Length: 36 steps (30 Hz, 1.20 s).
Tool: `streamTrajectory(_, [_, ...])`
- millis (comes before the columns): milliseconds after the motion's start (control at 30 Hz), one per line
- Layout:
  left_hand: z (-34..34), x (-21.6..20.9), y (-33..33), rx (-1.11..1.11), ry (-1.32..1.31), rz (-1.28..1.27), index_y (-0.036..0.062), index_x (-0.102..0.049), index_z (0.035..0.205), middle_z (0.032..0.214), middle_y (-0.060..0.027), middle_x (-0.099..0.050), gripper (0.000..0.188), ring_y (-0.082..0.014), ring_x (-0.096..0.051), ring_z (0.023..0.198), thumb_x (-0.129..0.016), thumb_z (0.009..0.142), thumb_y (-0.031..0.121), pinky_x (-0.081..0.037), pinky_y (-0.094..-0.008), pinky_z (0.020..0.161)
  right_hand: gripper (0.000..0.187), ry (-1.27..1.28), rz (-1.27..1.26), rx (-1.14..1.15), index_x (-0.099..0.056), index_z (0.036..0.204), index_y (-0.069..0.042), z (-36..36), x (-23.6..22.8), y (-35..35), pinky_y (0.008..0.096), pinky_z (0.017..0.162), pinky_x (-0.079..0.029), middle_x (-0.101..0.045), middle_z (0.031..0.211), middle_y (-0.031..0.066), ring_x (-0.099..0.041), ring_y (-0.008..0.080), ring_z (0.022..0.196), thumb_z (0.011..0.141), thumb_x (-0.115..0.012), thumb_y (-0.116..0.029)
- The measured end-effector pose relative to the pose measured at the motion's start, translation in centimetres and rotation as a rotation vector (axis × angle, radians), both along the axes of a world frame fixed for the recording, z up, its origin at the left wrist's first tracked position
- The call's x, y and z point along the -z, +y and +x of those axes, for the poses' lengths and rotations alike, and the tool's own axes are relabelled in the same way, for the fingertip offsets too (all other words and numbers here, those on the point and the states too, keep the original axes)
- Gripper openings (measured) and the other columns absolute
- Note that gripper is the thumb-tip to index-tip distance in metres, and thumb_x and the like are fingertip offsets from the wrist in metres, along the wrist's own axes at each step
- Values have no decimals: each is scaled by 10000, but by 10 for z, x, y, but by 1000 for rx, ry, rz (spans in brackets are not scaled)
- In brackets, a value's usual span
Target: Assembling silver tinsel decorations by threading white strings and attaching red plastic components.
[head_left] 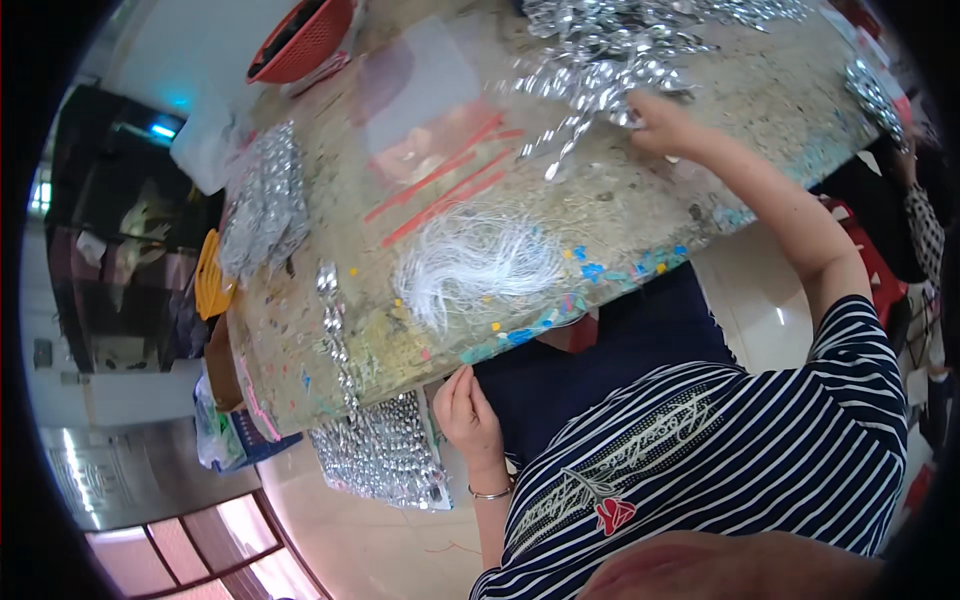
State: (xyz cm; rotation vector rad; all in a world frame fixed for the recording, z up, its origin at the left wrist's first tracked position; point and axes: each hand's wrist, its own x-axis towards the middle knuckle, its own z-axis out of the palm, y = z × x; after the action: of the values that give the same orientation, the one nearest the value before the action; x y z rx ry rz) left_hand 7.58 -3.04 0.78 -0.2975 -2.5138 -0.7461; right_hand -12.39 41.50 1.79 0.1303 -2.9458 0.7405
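Observation:
At the far right of the table, my right hand (662, 125) is closed at the edge of a pile of shiny silver bead strands (605, 85). Its fingertips grip a strand there, somewhat blurred. My left hand (467, 415), with a bracelet at the wrist, is by the near table edge. Its fingers are pressed together, and whatever they may hold is too small to see. A loose bundle of thin white threads (480, 262) lies on the table between my hands. One silver strand (335, 335) runs over the near edge, beside many hanging silver strands (385, 455).
Red strips (440, 200) and a translucent sheet (420, 90) lie on the paint-stained table (640, 210). A red basket (300, 42) stands at the far left. A bagged silver bundle (265, 200) and a yellow thing (212, 275) are at the left edge. Another person (915, 200) is at right.

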Motion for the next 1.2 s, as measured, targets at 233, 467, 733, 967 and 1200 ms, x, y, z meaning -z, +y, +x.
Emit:
streamTrajectory(233, [11,9,0,15,-35,15,-18,-690,1000,999,-133,-672,168,-256,-630,913,-634,843,-47,-494,-331,829,395,24,48,19,-515,1088,-19,26,6,-12,449,802,-465,-583,1004,203,-586,374,952,820,-669,-266])
streamTrajectory(467, [26,8,-4,12,-94,51,0,-695,1004,1009,-128,-671,178,-257,-635,927,-636,840,-37,-495,-335,834,458,72,21,-2,-564,1200,-59,47,-34,-31,433,877,-478,-568,1174,183,-585,354,1048,842,-683,-318])
streamTrajectory(733, [25,16,-1,73,-66,125,21,-701,969,983,-114,-677,178,-254,-643,908,-666,808,-47,-508,-332,803,244,-32,-92,-103,-642,1048,-23,42,-46,-23,357,769,-489,-626,1011,128,-609,265,875,887,-635,-206])
streamTrajectory(967, [24,16,5,118,-88,139,18,-701,982,972,-118,-678,181,-259,-647,894,-670,811,-36,-510,-332,799,378,418,58,-117,-526,1281,-71,20,-18,-33,414,953,-429,-589,1138,161,-542,347,1096,904,-552,-63])
streamTrajectory(1200, [31,19,3,98,-130,148,11,-701,992,975,-121,-672,172,-242,-647,894,-656,836,-46,-512,-314,787,272,287,261,-96,-634,1041,-93,-11,-12,-38,421,865,-461,-616,1073,90,-555,325,1024,777,-689,-130])
